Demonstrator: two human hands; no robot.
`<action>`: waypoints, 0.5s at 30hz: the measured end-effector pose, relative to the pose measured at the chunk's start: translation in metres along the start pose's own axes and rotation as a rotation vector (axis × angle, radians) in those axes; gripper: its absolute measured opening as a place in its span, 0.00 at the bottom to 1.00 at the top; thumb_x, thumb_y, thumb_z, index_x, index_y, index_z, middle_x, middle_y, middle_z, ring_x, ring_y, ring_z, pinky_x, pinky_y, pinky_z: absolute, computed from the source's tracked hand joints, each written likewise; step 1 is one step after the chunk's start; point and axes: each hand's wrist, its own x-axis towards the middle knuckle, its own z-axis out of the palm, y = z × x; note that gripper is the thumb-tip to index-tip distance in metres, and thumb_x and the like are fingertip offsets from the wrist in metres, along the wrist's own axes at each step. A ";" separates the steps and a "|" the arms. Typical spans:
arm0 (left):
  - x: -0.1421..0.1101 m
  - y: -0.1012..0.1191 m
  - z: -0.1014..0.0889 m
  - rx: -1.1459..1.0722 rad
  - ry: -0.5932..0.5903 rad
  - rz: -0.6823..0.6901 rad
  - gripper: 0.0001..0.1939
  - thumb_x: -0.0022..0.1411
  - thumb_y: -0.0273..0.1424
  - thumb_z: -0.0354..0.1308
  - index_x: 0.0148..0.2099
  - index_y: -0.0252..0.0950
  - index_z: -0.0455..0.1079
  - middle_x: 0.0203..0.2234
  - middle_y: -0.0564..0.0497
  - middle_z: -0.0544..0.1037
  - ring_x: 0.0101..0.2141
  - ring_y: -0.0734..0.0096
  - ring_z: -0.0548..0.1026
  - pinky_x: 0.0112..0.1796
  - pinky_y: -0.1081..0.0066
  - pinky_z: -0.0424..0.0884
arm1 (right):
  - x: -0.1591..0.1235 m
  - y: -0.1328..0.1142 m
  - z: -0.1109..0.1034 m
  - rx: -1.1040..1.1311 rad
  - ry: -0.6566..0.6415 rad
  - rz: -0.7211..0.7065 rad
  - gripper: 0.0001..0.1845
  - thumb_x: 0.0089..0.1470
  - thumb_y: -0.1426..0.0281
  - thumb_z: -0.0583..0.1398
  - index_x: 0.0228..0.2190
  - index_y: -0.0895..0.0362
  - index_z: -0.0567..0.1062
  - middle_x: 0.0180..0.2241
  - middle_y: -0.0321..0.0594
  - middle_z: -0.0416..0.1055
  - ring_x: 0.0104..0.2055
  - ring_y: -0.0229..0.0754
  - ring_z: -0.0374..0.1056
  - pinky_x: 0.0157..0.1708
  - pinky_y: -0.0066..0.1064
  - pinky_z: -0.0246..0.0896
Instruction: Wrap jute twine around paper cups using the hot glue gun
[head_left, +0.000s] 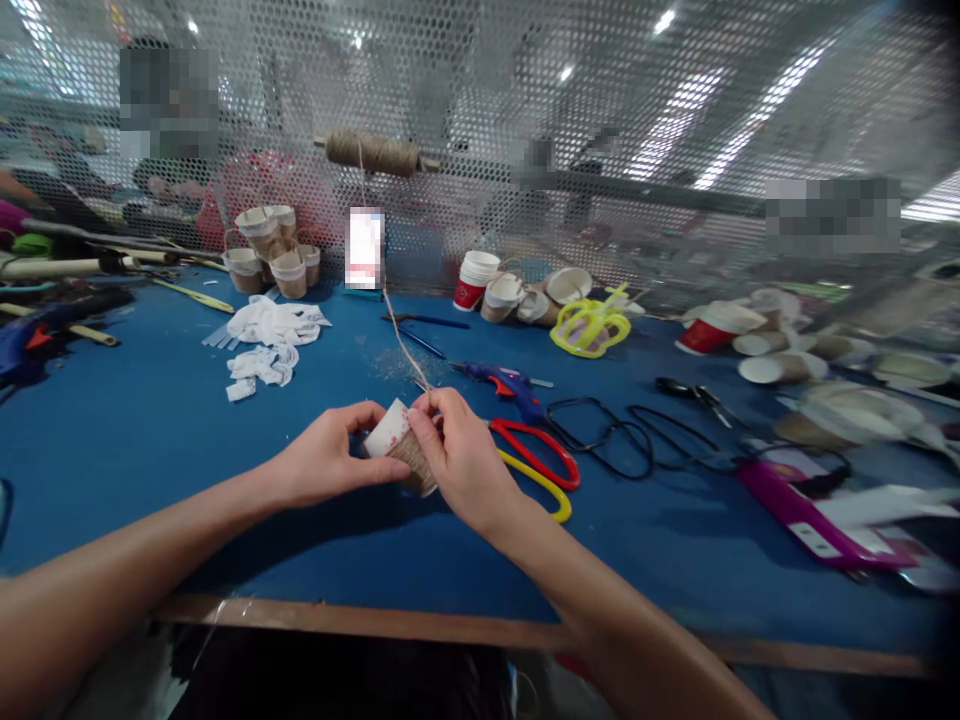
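Note:
A small paper cup (pixel 388 428), part white and part wound with brown twine, lies tilted between my hands above the blue table. My left hand (pixel 334 452) grips it from the left, thumb along the near side and fingers behind. On the right side, my right hand (pixel 457 445) pinches the twine (pixel 407 350) against the cup. That strand runs up from my fingers toward the twine spool (pixel 375 152) on a rod at the mesh. Close to my right hand lie scissors (pixel 536 455) with red and yellow handles and a blue glue gun (pixel 506 385).
Twine-wrapped cups (pixel 289 272) stand at the back left by white lace pieces (pixel 274 325) and a lit phone (pixel 364 248). Red paper cups (pixel 476 280), a yellow woven piece (pixel 592 328), black cable (pixel 600 440) and a magenta power strip (pixel 817 515) lie rightward.

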 end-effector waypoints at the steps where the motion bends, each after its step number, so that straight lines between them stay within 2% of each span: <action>1: 0.000 0.000 0.002 -0.018 -0.008 -0.009 0.11 0.47 0.34 0.59 0.30 0.32 0.65 0.23 0.54 0.69 0.25 0.74 0.64 0.28 0.73 0.61 | 0.000 0.000 0.000 -0.011 -0.003 -0.001 0.08 0.56 0.66 0.48 0.29 0.56 0.61 0.31 0.43 0.64 0.32 0.41 0.61 0.32 0.35 0.57; 4: -0.001 -0.001 0.005 -0.055 -0.009 -0.021 0.07 0.49 0.31 0.57 0.28 0.32 0.65 0.21 0.55 0.68 0.24 0.75 0.63 0.27 0.74 0.61 | 0.000 -0.002 0.000 -0.025 0.003 -0.008 0.06 0.55 0.66 0.49 0.29 0.55 0.60 0.32 0.42 0.63 0.32 0.41 0.61 0.33 0.36 0.59; 10: -0.002 -0.002 0.006 -0.076 0.008 -0.068 0.07 0.47 0.30 0.58 0.26 0.32 0.63 0.18 0.57 0.64 0.21 0.78 0.59 0.22 0.77 0.58 | 0.000 -0.007 -0.006 0.100 0.093 -0.151 0.07 0.55 0.71 0.50 0.26 0.53 0.57 0.35 0.42 0.61 0.40 0.41 0.61 0.42 0.37 0.58; 15: -0.003 0.001 0.007 -0.061 0.006 -0.057 0.06 0.48 0.29 0.57 0.26 0.32 0.63 0.19 0.57 0.63 0.22 0.77 0.59 0.23 0.76 0.57 | 0.002 -0.005 -0.005 0.149 0.078 -0.115 0.07 0.55 0.72 0.51 0.25 0.54 0.58 0.33 0.41 0.62 0.38 0.39 0.60 0.42 0.35 0.57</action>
